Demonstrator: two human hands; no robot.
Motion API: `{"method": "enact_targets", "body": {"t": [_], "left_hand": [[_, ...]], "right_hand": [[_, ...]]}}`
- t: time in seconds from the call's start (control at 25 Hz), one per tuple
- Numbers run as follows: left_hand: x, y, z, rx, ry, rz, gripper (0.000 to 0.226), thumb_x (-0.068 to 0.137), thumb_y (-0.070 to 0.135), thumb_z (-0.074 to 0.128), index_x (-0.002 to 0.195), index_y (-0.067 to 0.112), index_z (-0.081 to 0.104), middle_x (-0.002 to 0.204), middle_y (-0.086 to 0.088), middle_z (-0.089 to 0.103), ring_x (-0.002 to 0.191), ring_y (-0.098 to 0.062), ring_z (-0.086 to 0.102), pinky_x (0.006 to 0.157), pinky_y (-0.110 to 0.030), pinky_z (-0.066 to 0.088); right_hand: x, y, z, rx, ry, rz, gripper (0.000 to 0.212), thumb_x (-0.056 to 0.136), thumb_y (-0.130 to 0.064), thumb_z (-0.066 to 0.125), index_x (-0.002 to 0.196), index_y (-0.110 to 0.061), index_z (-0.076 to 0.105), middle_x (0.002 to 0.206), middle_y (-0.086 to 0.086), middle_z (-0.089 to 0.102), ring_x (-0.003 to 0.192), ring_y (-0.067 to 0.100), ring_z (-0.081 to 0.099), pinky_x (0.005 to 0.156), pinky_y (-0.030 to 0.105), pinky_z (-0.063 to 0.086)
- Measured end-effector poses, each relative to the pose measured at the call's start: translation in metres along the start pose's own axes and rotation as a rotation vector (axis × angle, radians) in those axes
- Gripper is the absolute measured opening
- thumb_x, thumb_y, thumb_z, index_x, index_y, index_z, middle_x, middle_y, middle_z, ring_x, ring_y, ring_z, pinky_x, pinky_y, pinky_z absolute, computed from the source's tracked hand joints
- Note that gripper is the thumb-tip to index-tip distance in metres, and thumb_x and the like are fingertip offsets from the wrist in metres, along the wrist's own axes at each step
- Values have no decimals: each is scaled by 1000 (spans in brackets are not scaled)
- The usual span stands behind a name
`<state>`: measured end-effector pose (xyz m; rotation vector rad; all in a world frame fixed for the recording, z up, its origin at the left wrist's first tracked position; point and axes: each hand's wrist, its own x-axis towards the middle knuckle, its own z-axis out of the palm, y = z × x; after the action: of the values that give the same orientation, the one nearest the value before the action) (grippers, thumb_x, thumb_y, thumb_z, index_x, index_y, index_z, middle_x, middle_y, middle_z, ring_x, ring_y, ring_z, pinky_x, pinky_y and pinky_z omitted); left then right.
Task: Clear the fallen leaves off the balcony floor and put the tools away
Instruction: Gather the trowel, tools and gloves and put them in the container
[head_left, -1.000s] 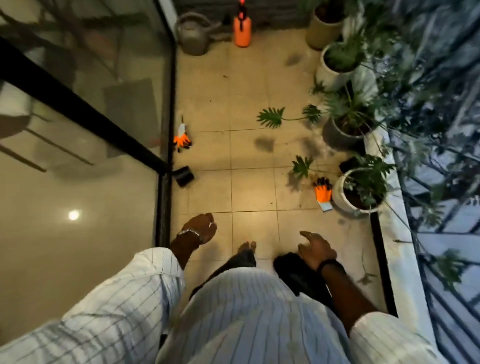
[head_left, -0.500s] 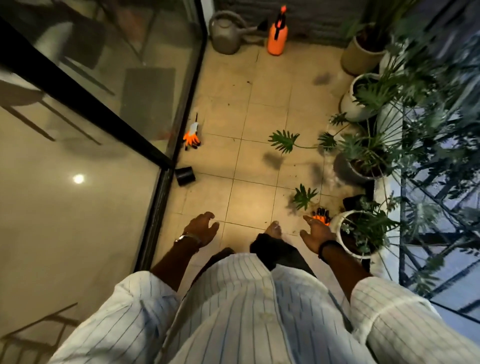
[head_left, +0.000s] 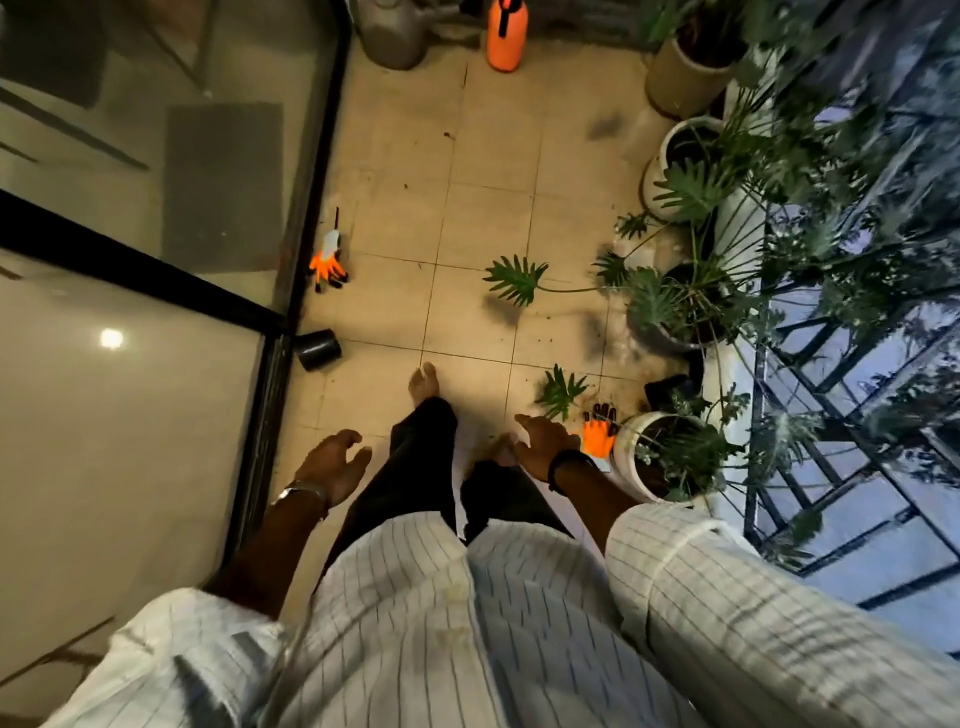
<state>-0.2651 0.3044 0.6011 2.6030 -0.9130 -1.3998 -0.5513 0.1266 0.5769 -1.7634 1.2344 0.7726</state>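
Landmark: glass door (head_left: 156, 218) along the left of the tiled floor (head_left: 488, 218).

Just beside the door frame, an orange glove (head_left: 327, 262) lies flat. Nearer the person, a small black pot (head_left: 318, 351) lies tipped on its side, touching the frame. Both sit lower in view than half a second ago; the camera has moved forward.

Left hand (head_left: 332, 467) hangs near the door, fingers loosely curled, holding nothing, much as before. One bare foot (head_left: 423, 382) is now stepped ahead onto the tile line.

Well away from the door, a green leaf (head_left: 517, 278) on a long stem reaches over the floor from the planters (head_left: 665, 332). A smaller leaf (head_left: 561, 392) lies on the floor near the right hand (head_left: 543, 441). That hand is spread, fingers relaxed, empty, hovering just beside a second orange glove (head_left: 597, 434), which rests against a white pot (head_left: 631, 457). More of this glove shows than earlier.

Far end: grey watering can (head_left: 389, 31), orange sprayer (head_left: 505, 36).
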Motion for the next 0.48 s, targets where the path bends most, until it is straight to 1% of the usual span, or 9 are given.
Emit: {"method": "enact_targets", "body": {"t": [0.12, 0.28, 0.36, 0.48], "left_hand": [[24, 9, -10, 31, -44, 12, 40, 101, 35, 54, 135, 14, 54, 141, -13, 54, 126, -33, 53, 104, -37, 42], [62, 27, -35, 62, -107, -20, 39, 101, 36, 54, 134, 16, 54, 141, -15, 53, 126, -34, 52, 104, -40, 42], [83, 42, -58, 27, -92, -17, 39, 101, 36, 55, 134, 15, 55, 141, -16, 52, 126, -35, 52, 104, -41, 42], [128, 54, -101, -70, -40, 5, 38, 100, 33, 58, 130, 10, 59, 140, -17, 55, 126, -37, 53, 106, -42, 43]], "right_hand": [[7, -7, -13, 13, -7, 20, 57, 98, -37, 47, 152, -28, 34, 154, 7, 41, 139, 32, 39, 113, 49, 32], [13, -6, -39, 20, -26, 91, 58, 95, -39, 53, 149, -23, 41, 152, 10, 44, 137, 34, 42, 111, 45, 36], [22, -10, -54, 12, -21, 139, 58, 95, -41, 51, 149, -22, 41, 153, 10, 43, 137, 32, 43, 111, 42, 38], [52, -36, -91, 58, 1, 177, 49, 96, -32, 53, 143, -18, 50, 146, 11, 51, 131, 32, 50, 107, 36, 43]]}}
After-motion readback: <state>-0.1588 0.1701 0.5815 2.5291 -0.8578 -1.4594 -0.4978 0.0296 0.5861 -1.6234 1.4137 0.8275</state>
